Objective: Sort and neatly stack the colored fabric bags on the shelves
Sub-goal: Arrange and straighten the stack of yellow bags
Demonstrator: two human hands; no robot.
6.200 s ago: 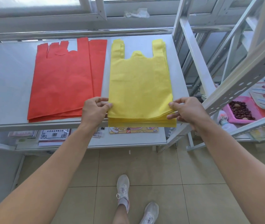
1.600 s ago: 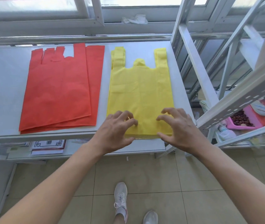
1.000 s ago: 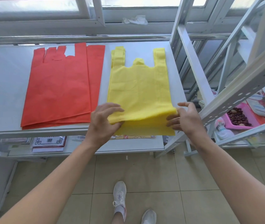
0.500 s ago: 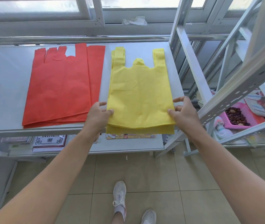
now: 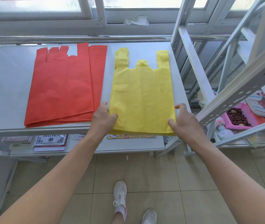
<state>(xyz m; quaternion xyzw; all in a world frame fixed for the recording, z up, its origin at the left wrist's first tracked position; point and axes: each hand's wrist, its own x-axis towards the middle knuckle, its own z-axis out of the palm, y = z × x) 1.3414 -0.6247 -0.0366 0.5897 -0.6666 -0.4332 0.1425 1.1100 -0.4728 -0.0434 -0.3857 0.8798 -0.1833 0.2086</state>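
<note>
White metal shelf (image 5: 7, 81) under a window, carrying two piles of fabric bags.
Left hand (image 5: 103, 121) and right hand (image 5: 184, 121) each pinch a near corner of the yellow bags (image 5: 142, 97), fingers (image 5: 113, 116) clenched on the fabric; the red bags (image 5: 63, 88) lie flat just beyond the left fingers.

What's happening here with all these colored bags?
A person is tidying fabric bags on a white shelf. Their left hand and right hand grip the two near corners of the yellow stack, whose near edge overhangs the shelf front. A red stack lies beside it, its layers fanned and uneven, so that pile looks less tidy.
</note>
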